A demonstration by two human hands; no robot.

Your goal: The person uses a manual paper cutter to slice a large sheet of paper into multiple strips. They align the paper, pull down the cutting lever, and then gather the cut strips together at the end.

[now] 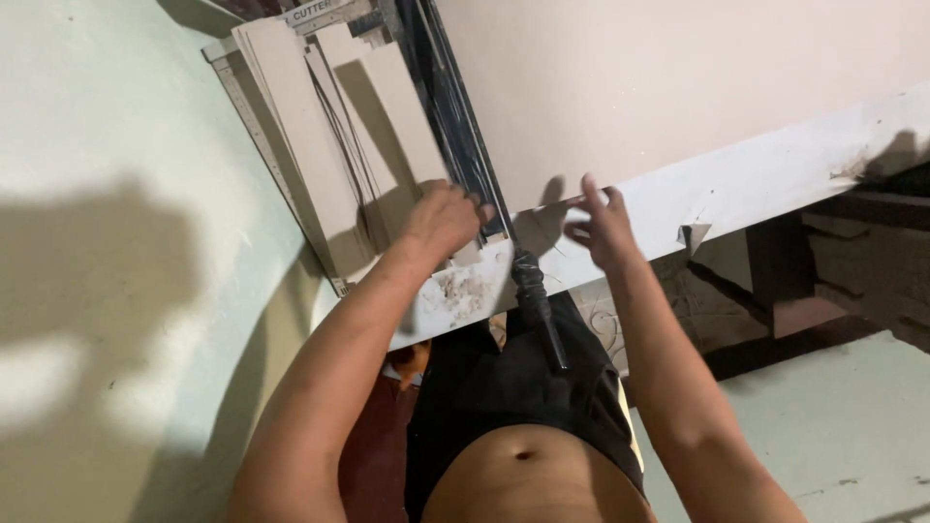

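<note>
L hand (444, 221): fingers curled, pressing down on stack of beige cardboard strips (334, 136) lying on grey paper-cutter base w/ ruler edge (254, 116); whether it clamps a strip or only presses, cannot tell. R hand (599, 225): fingers spread apart, tips at near edge of large pale-pink cardboard sheet (659, 87), holding nothing. Black cutter blade arm (455, 107) runs between strips and sheet; its black tape-wrapped handle (538, 310) sticks out past the white scuffed table edge (775, 184), between both forearms. Strips sit left of blade, sheet right. Pale green wall (107, 242) at left.
</note>
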